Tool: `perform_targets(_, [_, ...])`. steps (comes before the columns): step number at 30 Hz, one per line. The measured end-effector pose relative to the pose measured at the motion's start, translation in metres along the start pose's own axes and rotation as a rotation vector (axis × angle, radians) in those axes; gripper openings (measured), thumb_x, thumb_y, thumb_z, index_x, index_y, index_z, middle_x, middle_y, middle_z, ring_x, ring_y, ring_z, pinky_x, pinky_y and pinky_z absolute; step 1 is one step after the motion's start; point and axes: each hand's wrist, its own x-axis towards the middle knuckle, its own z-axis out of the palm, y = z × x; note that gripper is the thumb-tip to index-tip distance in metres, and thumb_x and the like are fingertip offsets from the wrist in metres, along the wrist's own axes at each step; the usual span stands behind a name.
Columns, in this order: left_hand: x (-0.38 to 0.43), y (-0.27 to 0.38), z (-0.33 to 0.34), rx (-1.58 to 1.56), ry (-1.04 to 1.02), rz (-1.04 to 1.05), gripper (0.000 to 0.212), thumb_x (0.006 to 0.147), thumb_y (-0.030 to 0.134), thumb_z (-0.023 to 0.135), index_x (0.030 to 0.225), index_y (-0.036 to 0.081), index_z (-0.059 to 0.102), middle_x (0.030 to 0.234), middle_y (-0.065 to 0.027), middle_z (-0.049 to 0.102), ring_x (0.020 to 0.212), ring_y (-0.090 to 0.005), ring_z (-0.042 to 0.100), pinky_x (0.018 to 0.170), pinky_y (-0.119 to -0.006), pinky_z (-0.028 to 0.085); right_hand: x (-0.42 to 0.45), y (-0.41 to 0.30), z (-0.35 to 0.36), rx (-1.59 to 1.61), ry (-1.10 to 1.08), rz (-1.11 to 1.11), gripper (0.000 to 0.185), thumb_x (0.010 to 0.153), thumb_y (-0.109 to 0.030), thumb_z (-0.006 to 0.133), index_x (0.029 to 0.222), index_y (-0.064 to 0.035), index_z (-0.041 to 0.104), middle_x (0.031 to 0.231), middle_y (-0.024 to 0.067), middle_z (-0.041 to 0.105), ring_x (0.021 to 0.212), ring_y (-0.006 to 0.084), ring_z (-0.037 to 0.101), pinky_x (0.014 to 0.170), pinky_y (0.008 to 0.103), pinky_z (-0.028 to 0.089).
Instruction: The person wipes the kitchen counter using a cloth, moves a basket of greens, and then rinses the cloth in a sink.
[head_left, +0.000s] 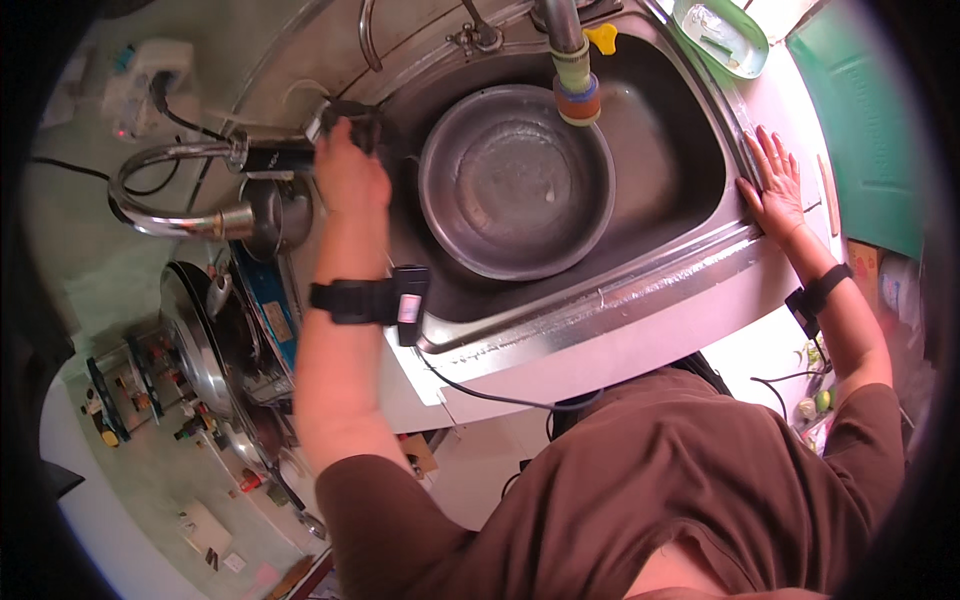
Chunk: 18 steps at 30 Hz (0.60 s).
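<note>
A round metal basin (517, 180) with shallow water stands in the stainless steel sink (660, 180). My left hand (351, 176) reaches over the sink's left end, its fingers against a dark, crumpled, cloth-like thing (366, 127). Blur hides how far those fingers close around it. On the opposite side, my right hand (776, 176) lies palm down with fingers spread, by the sink's right rim and holding nothing. Above the basin's far edge hangs a tap pipe (562, 30) with a yellow, blue and orange end piece.
A curved chrome faucet (142, 210) with a black body stands left of my left hand, beside a dark metal pot (276, 214). Pan lids (191, 337) lean below. A green soap dish (724, 37) sits at the back right. A black cable (510, 397) hangs across the counter's front.
</note>
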Motion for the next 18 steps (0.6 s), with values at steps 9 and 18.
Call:
perform_targets(9, [0.065, -0.122, 0.058, 0.358, -0.006, 0.353, 0.029, 0.081, 0.014, 0.042, 0.101, -0.006, 0.047, 0.111, -0.0195, 0.046, 0.108, -0.0269, 0.041, 0.085, -0.032, 0.034, 0.001, -0.003, -0.007, 0.000, -0.033, -0.007, 0.059, 0.074, -0.028, 0.052, 0.127, -0.0161, 0.029, 0.134, 0.0079, 0.022, 0.125, 0.0272, 0.016, 0.099, 0.0436, 0.010])
perform_targets(18, [0.052, -0.170, 0.092, 0.954, -0.199, 0.821, 0.028, 0.076, 0.007, 0.043, 0.098, -0.009, 0.050, 0.120, -0.0271, 0.034, 0.118, -0.0410, 0.022, 0.092, -0.046, 0.024, 0.004, -0.007, -0.009, -0.017, -0.051, 0.011, 0.060, 0.073, -0.024, 0.052, 0.127, -0.0156, 0.029, 0.134, 0.0081, 0.020, 0.125, 0.0281, 0.014, 0.100, 0.0438, 0.009])
